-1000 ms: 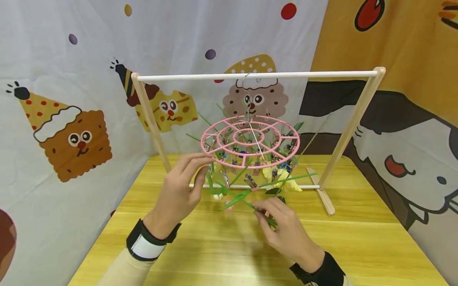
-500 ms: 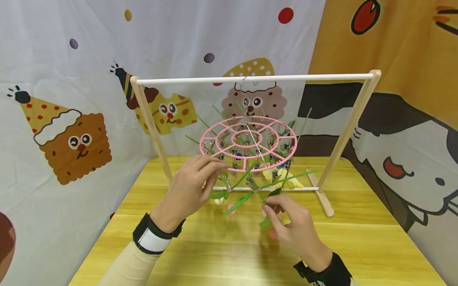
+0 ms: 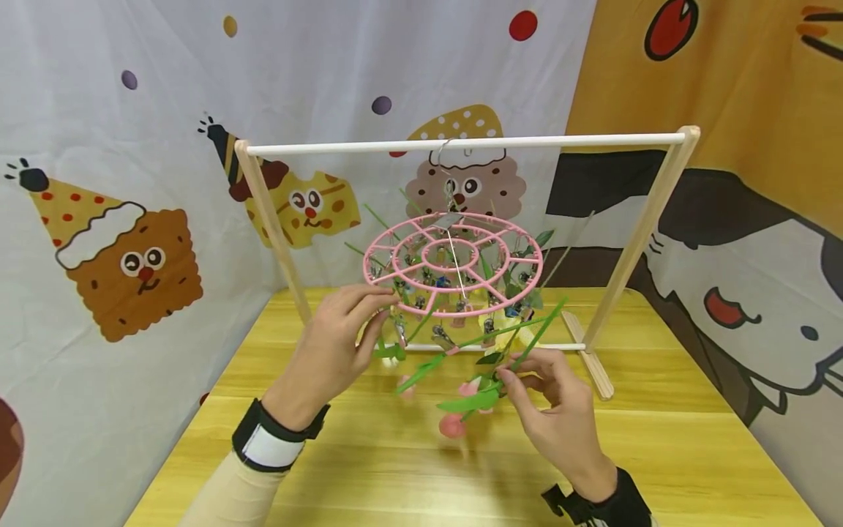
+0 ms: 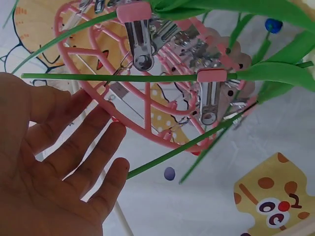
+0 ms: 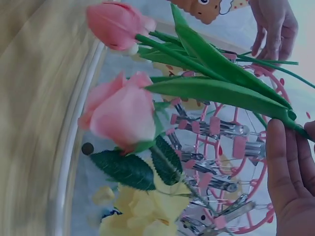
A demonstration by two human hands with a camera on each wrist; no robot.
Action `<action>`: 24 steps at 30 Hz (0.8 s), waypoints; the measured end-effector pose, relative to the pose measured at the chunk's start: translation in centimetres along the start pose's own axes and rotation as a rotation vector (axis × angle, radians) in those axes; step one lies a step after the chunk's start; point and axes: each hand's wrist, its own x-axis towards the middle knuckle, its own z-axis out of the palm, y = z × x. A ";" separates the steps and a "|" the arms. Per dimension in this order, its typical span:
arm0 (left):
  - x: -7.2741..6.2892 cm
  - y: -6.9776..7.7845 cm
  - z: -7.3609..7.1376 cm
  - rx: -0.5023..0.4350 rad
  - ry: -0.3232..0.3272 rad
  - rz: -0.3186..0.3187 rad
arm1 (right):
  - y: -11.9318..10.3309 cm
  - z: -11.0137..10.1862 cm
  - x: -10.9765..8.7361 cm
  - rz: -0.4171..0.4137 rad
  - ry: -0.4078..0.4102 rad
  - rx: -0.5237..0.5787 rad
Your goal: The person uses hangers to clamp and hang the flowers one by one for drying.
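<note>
My right hand (image 3: 560,417) pinches the green stem of a pink tulip (image 5: 113,27) between thumb and fingertips. The bloom points down and left, in front of the hanger, and the stem rises to the upper right. My left hand (image 3: 336,344) touches the near left rim of a round pink clip hanger (image 4: 133,132) with extended fingertips, thumb apart. Metal clips (image 4: 209,101) with pink tips hang from its rings and hold green-stemmed flowers. A pink rose (image 5: 123,113) and a yellow flower (image 5: 142,211) hang below the rings.
The hanger hooks over the white bar (image 3: 560,141) of a wooden stand (image 3: 648,234). Its foot (image 3: 596,369) sits on the wooden table (image 3: 369,468). A cartoon-printed cloth (image 3: 296,66) hangs behind.
My right hand has moved right and turned the tulip, bringing its pink bloom into sight at the lower left. The hanger has swung slightly; my left hand remains at its rim.
</note>
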 end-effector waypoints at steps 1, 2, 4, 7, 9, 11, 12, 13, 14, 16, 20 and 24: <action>-0.2 -0.1 -0.1 0.001 -0.001 -0.011 | 0.0 0.0 -0.1 0.012 0.000 0.017; -0.4 -0.2 -0.1 0.001 -0.001 -0.024 | 0.0 0.1 -0.2 0.021 0.000 0.037; -0.8 -0.3 -0.2 0.001 0.009 -0.056 | 0.0 0.2 -0.3 0.032 0.003 0.085; -1.7 -0.4 -0.4 0.002 0.042 -0.116 | 0.0 0.4 -0.4 0.042 0.006 0.154; -2.3 -0.3 -0.5 0.011 0.096 -0.151 | 0.1 0.4 -0.3 0.045 0.010 0.201; -3.1 -0.1 -0.6 0.021 0.149 -0.176 | 0.2 0.5 -0.2 0.046 0.015 0.236; -3.5 0.1 -0.6 0.025 0.169 -0.182 | 0.3 0.6 -0.1 0.046 0.020 0.255; -3.8 0.2 -0.5 0.026 0.192 -0.177 | 0.4 0.6 -0.1 0.044 0.026 0.266; -4.1 0.5 -0.4 0.025 0.205 -0.168 | 0.4 0.6 0.0 0.043 0.033 0.274; -4.6 1.1 0.0 -0.005 0.202 -0.141 | 0.5 0.8 0.0 0.042 0.042 0.273; -5.1 2.9 1.3 -0.110 0.145 -0.072 | 0.6 1.2 0.0 0.058 0.061 0.174; -4.9 4.6 3.0 -0.139 0.056 -0.056 | 0.6 2.1 -0.1 0.099 0.079 0.064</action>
